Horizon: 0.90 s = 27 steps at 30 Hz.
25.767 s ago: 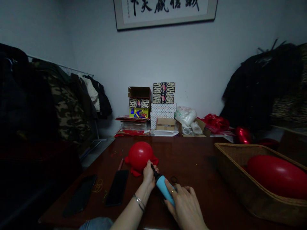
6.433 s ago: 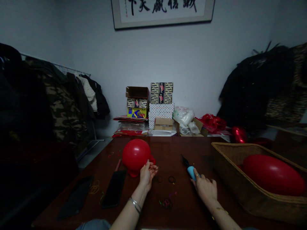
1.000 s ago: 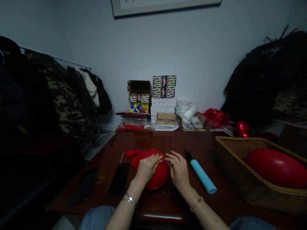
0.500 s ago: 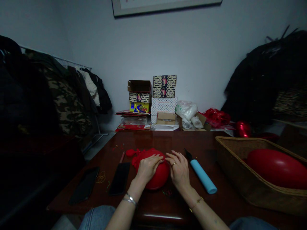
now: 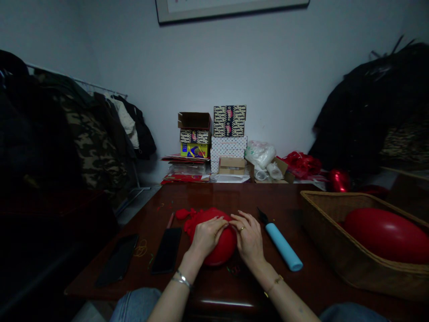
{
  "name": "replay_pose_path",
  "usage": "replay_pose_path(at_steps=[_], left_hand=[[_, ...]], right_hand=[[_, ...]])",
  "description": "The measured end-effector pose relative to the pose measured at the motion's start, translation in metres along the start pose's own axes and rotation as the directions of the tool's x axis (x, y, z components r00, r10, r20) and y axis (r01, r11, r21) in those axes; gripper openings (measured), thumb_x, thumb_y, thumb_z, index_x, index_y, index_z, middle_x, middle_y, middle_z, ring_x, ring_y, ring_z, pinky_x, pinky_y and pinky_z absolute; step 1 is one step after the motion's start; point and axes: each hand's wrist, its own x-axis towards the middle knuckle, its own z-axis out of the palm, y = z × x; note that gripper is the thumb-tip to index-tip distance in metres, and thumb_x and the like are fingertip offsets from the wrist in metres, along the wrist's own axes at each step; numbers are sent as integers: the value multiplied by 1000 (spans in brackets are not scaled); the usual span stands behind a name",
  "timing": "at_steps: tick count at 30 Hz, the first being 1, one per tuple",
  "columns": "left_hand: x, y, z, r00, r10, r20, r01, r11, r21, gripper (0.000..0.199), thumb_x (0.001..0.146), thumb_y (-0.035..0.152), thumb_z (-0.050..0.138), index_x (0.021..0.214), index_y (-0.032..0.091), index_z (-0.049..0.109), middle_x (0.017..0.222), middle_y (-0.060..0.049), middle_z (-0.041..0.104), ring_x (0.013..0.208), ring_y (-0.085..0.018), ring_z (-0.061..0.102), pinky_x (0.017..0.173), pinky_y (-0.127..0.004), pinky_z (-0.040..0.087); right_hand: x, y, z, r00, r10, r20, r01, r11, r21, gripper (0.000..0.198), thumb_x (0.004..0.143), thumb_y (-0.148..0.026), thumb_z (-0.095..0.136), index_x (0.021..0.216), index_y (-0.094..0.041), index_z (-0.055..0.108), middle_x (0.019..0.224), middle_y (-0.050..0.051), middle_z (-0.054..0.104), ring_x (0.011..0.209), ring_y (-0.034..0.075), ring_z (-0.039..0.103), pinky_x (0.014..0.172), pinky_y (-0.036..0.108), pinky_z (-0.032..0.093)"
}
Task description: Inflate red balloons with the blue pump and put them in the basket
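Observation:
A round, inflated red balloon [image 5: 219,252] rests on the dark wooden table between my two hands. My left hand [image 5: 208,235] lies across its upper left, with thumb and fingers pinched together at the balloon's top. From the right, my right hand [image 5: 250,237] meets it there, thumb and index finger closed and the other fingers raised. The balloon's neck is mostly hidden by my fingertips. Behind my left hand lies a heap of limp red balloons [image 5: 188,227]. Just right of my right hand is a light-blue hand pump [image 5: 284,247] with a black nozzle.
At right, a wicker basket [image 5: 330,250] holds a large red balloon [image 5: 385,235]. Two dark phones [image 5: 118,259] [image 5: 166,250] and yellow rubber bands [image 5: 140,248] lie at left. Stacked boxes [image 5: 229,147] stand beyond the table. Coats [image 5: 97,143] hang on a rack.
The fingertips of both hands have shifted very slightly at the top of the balloon. Everything else stays in place.

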Motion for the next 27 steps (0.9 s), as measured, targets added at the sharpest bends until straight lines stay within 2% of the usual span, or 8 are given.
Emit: replay_pose_path(at_steps=[6, 19, 24, 27], left_hand=[[-3, -4, 5, 1000, -31, 0, 31, 999, 34, 20, 86, 19, 54, 101, 22, 67, 101, -4, 71, 92, -18, 67, 83, -32, 54], [-4, -2, 4, 1000, 2, 2, -2, 1000, 29, 21, 85, 13, 52, 99, 19, 67, 99, -4, 72, 91, -17, 67, 85, -30, 53], [-3, -3, 4, 1000, -17, -12, 17, 999, 41, 21, 85, 14, 52, 99, 20, 67, 99, -5, 71, 89, -17, 68, 84, -30, 54], [-3, -3, 4, 1000, -23, -16, 24, 999, 34, 21, 84, 14, 53, 98, 20, 68, 97, -4, 72, 89, -17, 68, 84, -30, 54]], right_hand=[[-2, 1, 2, 1000, 27, -9, -27, 999, 37, 25, 86, -12, 44, 98, -25, 63, 112, 3, 65, 114, 22, 47, 97, 46, 34], [-2, -5, 7, 991, 128, -32, -122, 981, 148, 22, 87, -17, 47, 97, -26, 64, 105, 2, 67, 112, 22, 49, 94, 44, 37], [-7, -1, 6, 974, 223, -32, -212, 956, 204, 25, 89, -24, 46, 110, -22, 59, 111, 7, 63, 112, 21, 49, 94, 43, 40], [-10, -1, 6, 969, 248, -7, -240, 944, 228, 26, 87, -27, 49, 111, -23, 59, 113, 7, 63, 114, 22, 48, 96, 44, 39]])
